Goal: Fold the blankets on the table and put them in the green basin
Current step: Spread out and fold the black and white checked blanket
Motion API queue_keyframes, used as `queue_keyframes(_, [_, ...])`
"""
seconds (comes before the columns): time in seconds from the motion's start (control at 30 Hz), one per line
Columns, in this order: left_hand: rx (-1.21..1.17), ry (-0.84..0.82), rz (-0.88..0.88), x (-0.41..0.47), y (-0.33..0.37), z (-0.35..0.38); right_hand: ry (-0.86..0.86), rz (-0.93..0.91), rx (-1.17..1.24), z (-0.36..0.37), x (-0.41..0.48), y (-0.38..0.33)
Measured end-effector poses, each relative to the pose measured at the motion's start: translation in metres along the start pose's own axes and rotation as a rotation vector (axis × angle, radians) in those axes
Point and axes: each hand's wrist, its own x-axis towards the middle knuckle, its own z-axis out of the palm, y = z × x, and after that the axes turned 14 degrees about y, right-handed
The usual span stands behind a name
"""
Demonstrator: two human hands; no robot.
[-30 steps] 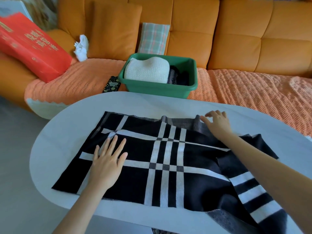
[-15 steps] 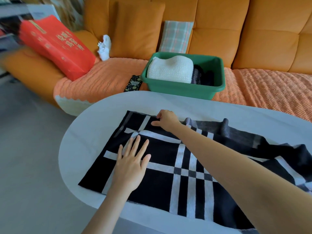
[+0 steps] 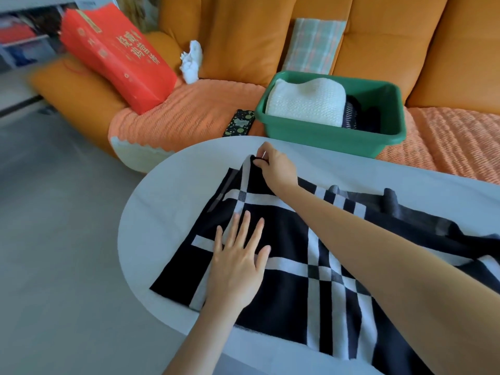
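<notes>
A black blanket with white stripes (image 3: 292,301) lies spread over the white oval table (image 3: 162,190). My left hand (image 3: 238,263) presses flat on its left part, fingers straight. My right hand (image 3: 273,169) reaches across to the blanket's far left corner and pinches it, lifting the corner slightly off the table. Behind the table, on the sofa seat, stands the green basin (image 3: 335,133). It holds a folded white knitted blanket (image 3: 308,104) and a dark folded one (image 3: 359,115) beside it.
An orange sofa (image 3: 378,50) runs behind the table. On it lie a red paper bag (image 3: 116,58), a white crumpled cloth (image 3: 192,60), a plaid cushion (image 3: 311,47) and a dark phone (image 3: 239,123). Grey floor (image 3: 54,239) lies to the left.
My right hand has travelled left along the blanket's far edge to its far left corner and pinched it. The view has swung left. My left hand stays flat on the blanket.
</notes>
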Motion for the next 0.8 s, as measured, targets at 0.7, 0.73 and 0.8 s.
queue_keyframes(0.7, [0.020, 0.070, -0.193, -0.005, 0.000, -0.005, -0.131, 0.042, 0.188, 0.050, 0.025, -0.019])
queue_keyframes(0.73, [0.023, 0.065, -0.200, -0.005, 0.000, -0.005, -0.129, 0.030, 0.121, 0.056, 0.023, -0.012])
queue_keyframes(0.8, [0.035, 0.050, -0.205, -0.003, 0.000, -0.004, -0.108, -0.019, -0.010, 0.065, 0.017, -0.003])
